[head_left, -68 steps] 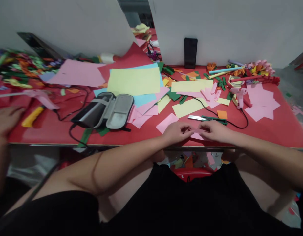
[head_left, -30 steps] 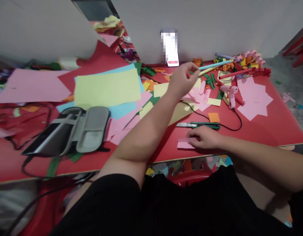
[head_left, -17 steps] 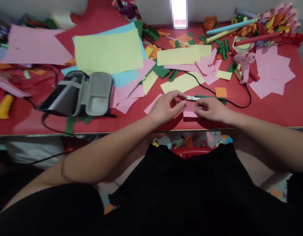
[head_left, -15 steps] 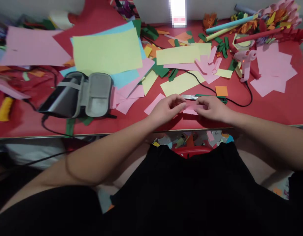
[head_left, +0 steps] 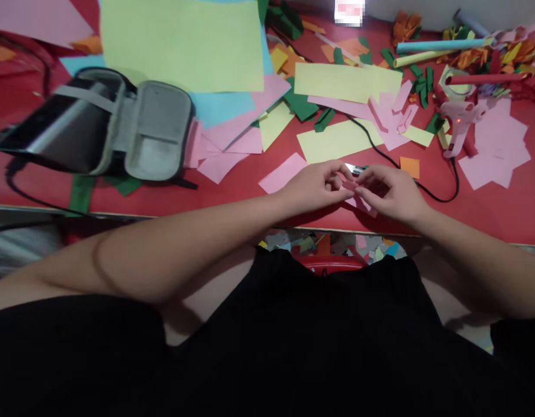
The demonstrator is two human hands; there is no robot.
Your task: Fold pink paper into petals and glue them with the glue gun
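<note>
My left hand [head_left: 316, 186] and my right hand [head_left: 391, 193] meet near the front edge of the red table [head_left: 502, 214]. Both pinch a small pink paper piece [head_left: 359, 200], fingers closed on it, and it is partly hidden between them. Just behind the hands lies a utility knife [head_left: 357, 169] with a green handle, mostly covered by my fingers. A loose pink slip [head_left: 283, 173] lies to the left of my left hand.
An open grey case [head_left: 119, 127] sits at the left with a black cable. Yellow, blue and pink sheets [head_left: 184, 46] cover the back. A pink glue gun [head_left: 458, 119] with black cord stands at the right, beside pink cut squares [head_left: 497, 150] and rolled paper sticks [head_left: 441, 45].
My left hand reached to the back of the table, then came back to the pink piece. Both hands now pinch it and it is lifted slightly. The view has tipped down.
</note>
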